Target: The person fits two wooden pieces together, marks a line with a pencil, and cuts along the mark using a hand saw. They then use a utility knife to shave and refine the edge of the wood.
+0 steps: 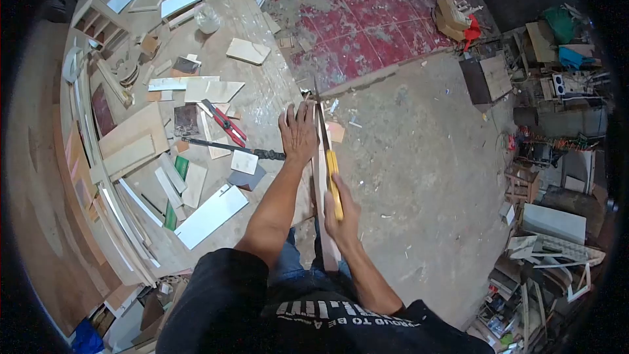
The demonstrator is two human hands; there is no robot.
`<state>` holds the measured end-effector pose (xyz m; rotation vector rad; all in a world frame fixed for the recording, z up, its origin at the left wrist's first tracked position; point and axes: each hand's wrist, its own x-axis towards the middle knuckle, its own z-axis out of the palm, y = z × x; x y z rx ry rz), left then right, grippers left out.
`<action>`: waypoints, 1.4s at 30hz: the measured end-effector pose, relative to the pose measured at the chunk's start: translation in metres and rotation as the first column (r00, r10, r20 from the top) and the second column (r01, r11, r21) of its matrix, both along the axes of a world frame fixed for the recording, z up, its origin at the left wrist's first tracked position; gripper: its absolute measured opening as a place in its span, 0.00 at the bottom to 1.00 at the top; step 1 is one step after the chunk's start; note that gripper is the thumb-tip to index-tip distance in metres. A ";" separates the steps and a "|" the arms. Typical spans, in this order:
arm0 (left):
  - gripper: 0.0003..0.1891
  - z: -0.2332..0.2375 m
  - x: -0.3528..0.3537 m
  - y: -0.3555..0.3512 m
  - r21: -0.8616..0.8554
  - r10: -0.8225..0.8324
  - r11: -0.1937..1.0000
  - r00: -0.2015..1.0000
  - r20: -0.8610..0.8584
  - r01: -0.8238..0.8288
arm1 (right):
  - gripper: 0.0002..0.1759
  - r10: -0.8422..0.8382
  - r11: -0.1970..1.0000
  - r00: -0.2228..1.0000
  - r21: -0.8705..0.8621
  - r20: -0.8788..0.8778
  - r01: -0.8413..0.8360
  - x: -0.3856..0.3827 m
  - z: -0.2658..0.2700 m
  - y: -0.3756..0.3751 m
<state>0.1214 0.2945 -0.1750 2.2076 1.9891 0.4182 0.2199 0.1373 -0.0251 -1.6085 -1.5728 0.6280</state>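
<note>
My right hand (343, 212) is wrapped round the yellow handle (333, 180) of a saw, whose dark narrow blade (320, 117) points away from me. A long wooden strip (321, 187) lies along the table's right edge, beside the blade. My left hand (298, 134) rests palm down at that edge, on or against the strip's far part, fingers slightly apart; what lies under the palm is hidden. Left of it, a black bar (229, 148) reaches to my wrist. A red-handled tool (226, 124) lies further left.
Wood offcuts (249, 51), a white board (211, 216) and a small shelf frame (99, 23) lie on the table (262, 85). A box (452, 18) stands on the floor (419, 157). Boards and scrap (554, 223) are piled at the right.
</note>
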 end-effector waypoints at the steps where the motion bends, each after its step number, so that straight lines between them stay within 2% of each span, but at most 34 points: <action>1: 0.35 0.004 0.000 -0.001 -0.012 0.000 1.000 1.000 0.005 0.000 | 0.24 -0.035 0.993 0.995 -0.115 -0.089 0.024 0.001 0.023 -0.018; 2: 0.35 0.004 0.000 0.003 0.000 0.001 1.000 1.000 0.011 -0.001 | 0.23 -0.077 0.974 0.982 -0.223 -0.174 0.037 0.002 0.033 -0.022; 5: 0.38 0.006 0.000 0.001 -0.056 0.002 0.998 1.000 0.025 0.000 | 0.21 -0.076 0.981 0.993 -0.187 -0.092 0.058 0.001 0.027 0.027; 8: 0.38 0.008 -0.003 -0.002 -0.018 -0.022 1.000 0.999 -0.025 0.021 | 0.20 -0.085 0.956 0.983 -0.293 -0.165 0.033 -0.016 0.013 0.070; 9: 0.38 0.007 -0.002 0.000 -0.044 -0.013 0.999 1.000 -0.011 0.012 | 0.22 -0.095 0.979 0.984 -0.191 -0.152 0.065 -0.017 0.023 0.057; 10: 0.38 0.005 -0.004 -0.001 -0.043 -0.016 0.999 1.000 -0.011 0.016 | 0.22 -0.099 0.980 0.983 -0.189 -0.152 0.069 -0.015 0.035 0.033; 11: 0.38 0.004 -0.001 0.003 -0.046 -0.001 0.999 1.000 -0.004 0.001 | 0.22 -0.075 0.992 0.990 -0.112 -0.117 0.062 -0.008 0.045 0.011; 13: 0.37 0.008 0.002 0.002 -0.086 0.006 0.996 1.000 -0.009 -0.006 | 0.22 -0.055 0.998 0.996 -0.035 -0.073 0.053 -0.005 0.049 0.012; 15: 0.37 0.010 -0.001 -0.001 -0.085 -0.017 0.996 1.000 0.005 0.017 | 0.20 -0.088 0.958 0.989 -0.283 -0.122 0.050 -0.006 0.040 0.036; 18: 0.37 0.007 -0.005 0.008 -0.029 -0.046 0.999 0.999 -0.028 0.045 | 0.19 -0.096 0.958 0.986 -0.281 -0.136 0.055 -0.013 0.026 0.074; 20: 0.39 -0.005 0.001 0.001 -0.018 -0.003 1.000 1.000 -0.031 0.003 | 0.19 -0.147 0.936 0.978 -0.341 -0.145 0.090 -0.014 0.045 0.025; 22: 0.38 0.003 0.000 0.004 -0.071 -0.012 0.997 1.000 0.003 0.013 | 0.21 -0.048 0.998 0.996 -0.036 -0.073 0.045 -0.012 0.049 -0.002; 24: 0.38 0.005 -0.001 0.000 -0.018 -0.022 1.000 0.999 0.030 0.022 | 0.21 -0.076 0.992 0.994 -0.106 -0.077 0.068 -0.007 0.029 0.023; 26: 0.37 0.009 -0.002 -0.004 -0.033 -0.032 0.999 0.999 0.020 0.033 | 0.21 -0.061 0.983 0.975 -0.180 -0.216 0.022 -0.013 -0.006 0.067; 29: 0.34 -0.010 -0.001 -0.012 -0.036 -0.037 0.999 0.998 -0.042 0.035 | 0.21 -0.046 0.994 0.979 -0.107 -0.201 0.024 -0.020 -0.039 0.048; 30: 0.33 -0.010 -0.002 -0.008 0.002 -0.045 0.999 0.999 -0.005 0.045 | 0.21 -0.048 0.995 0.978 -0.095 -0.203 0.029 -0.016 -0.045 0.044; 32: 0.31 -0.011 -0.005 0.005 0.077 -0.039 0.996 0.997 0.067 0.034 | 0.22 0.005 0.994 0.984 0.107 -0.179 0.015 -0.006 -0.060 0.037; 33: 0.31 -0.007 -0.004 0.005 0.028 -0.031 0.999 0.997 0.072 0.029 | 0.23 0.008 0.998 0.984 0.057 -0.176 0.003 -0.003 -0.069 0.031; 34: 0.31 -0.003 -0.002 0.008 0.024 -0.034 0.999 0.997 0.071 0.033 | 0.23 0.003 0.999 0.984 0.053 -0.177 0.006 0.000 -0.070 0.028; 36: 0.31 0.001 -0.003 0.005 -0.006 -0.038 0.999 0.996 0.076 0.038 | 0.24 -0.029 0.998 0.984 -0.061 -0.177 0.018 0.000 -0.066 0.009; 37: 0.32 0.000 -0.001 0.005 -0.023 -0.014 1.000 0.996 0.087 0.016 | 0.24 -0.023 1.000 0.990 0.014 -0.142 0.025 -0.003 -0.047 -0.001; 39: 0.32 -0.003 -0.003 0.002 -0.039 -0.024 0.999 0.997 0.076 0.027 | 0.24 -0.035 0.999 0.993 -0.005 -0.113 0.035 -0.001 -0.012 -0.040; 42: 0.33 -0.004 -0.002 0.005 -0.016 -0.036 0.999 0.996 0.081 0.038 | 0.25 -0.037 0.999 0.995 -0.021 -0.091 0.035 0.003 -0.012 -0.025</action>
